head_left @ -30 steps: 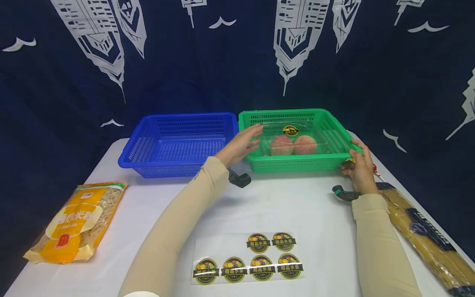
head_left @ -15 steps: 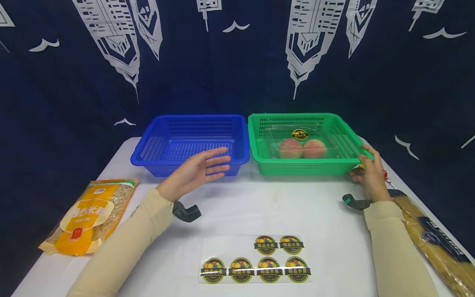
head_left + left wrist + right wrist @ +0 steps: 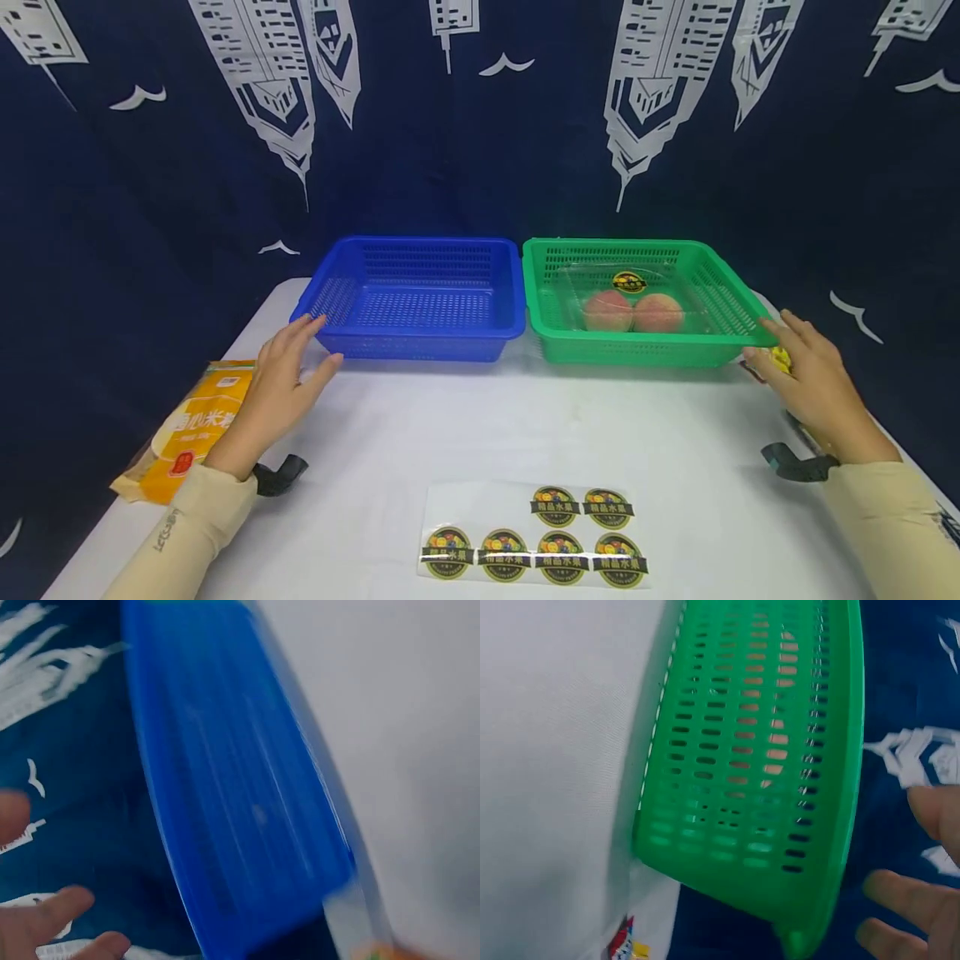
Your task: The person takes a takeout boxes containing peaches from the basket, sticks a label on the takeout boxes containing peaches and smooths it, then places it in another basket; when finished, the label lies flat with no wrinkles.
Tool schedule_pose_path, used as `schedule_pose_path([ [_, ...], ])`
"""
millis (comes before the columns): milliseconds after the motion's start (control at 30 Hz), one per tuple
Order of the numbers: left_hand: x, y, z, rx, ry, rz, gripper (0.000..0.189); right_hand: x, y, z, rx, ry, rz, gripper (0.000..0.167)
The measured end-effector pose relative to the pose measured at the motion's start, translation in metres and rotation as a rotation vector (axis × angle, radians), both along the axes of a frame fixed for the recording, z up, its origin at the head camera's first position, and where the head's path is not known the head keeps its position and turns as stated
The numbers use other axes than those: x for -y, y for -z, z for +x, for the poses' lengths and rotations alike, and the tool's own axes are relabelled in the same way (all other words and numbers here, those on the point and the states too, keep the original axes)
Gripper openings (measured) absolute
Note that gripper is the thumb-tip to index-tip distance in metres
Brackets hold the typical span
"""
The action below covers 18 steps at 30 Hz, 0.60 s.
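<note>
My left hand (image 3: 273,396) hovers with spread, relaxed fingers just in front of the left corner of a blue plastic basket (image 3: 420,346), holding nothing. My right hand (image 3: 821,396) is spread at the front right corner of a green basket (image 3: 637,350), its fingertips right by the rim. Inside the green basket lies a clear plastic box with two peaches (image 3: 658,313) and a round black-and-gold sticker (image 3: 629,282) on its lid. In the right wrist view, the fingers (image 3: 904,896) appear apart from the basket wall (image 3: 727,832). The left wrist view is blurred.
A sheet of round fruit stickers (image 3: 465,504) lies at the front of the white table. A yellow food bag (image 3: 195,425) rests at the left, partly behind my left hand. Small yellow packaging (image 3: 781,360) shows by my right fingers. My right arm mostly hides a long pasta pack.
My left hand has moved from the green basket leftward past the blue basket's front. My right hand has let go of the green basket's corner and opened. The view has shifted left.
</note>
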<state>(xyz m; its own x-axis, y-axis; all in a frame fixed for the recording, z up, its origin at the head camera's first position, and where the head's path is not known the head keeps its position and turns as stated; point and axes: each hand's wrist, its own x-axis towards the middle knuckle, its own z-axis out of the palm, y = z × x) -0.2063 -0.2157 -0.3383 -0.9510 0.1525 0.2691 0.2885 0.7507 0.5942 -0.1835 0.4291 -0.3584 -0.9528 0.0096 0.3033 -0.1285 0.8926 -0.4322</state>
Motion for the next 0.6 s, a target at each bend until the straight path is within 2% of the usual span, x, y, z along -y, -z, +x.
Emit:
schedule_pose_path([
  [100,0.01,0.013,0.003,-0.047,-0.015,-0.201,0.076,0.004,0.004,0.01,-0.009,-0.052,0.11,0.072],
  [200,0.015,0.024,0.004,-0.027,-0.028,-0.313,0.083,0.007,0.01,0.017,0.008,-0.068,0.196,0.079],
  [367,0.016,0.032,0.003,-0.012,-0.033,-0.349,0.092,0.005,0.016,0.023,0.031,-0.08,0.248,0.086],
  [600,0.009,0.029,-0.005,-0.032,-0.011,-0.382,0.095,0.004,0.014,0.021,0.013,-0.078,0.235,0.083],
])
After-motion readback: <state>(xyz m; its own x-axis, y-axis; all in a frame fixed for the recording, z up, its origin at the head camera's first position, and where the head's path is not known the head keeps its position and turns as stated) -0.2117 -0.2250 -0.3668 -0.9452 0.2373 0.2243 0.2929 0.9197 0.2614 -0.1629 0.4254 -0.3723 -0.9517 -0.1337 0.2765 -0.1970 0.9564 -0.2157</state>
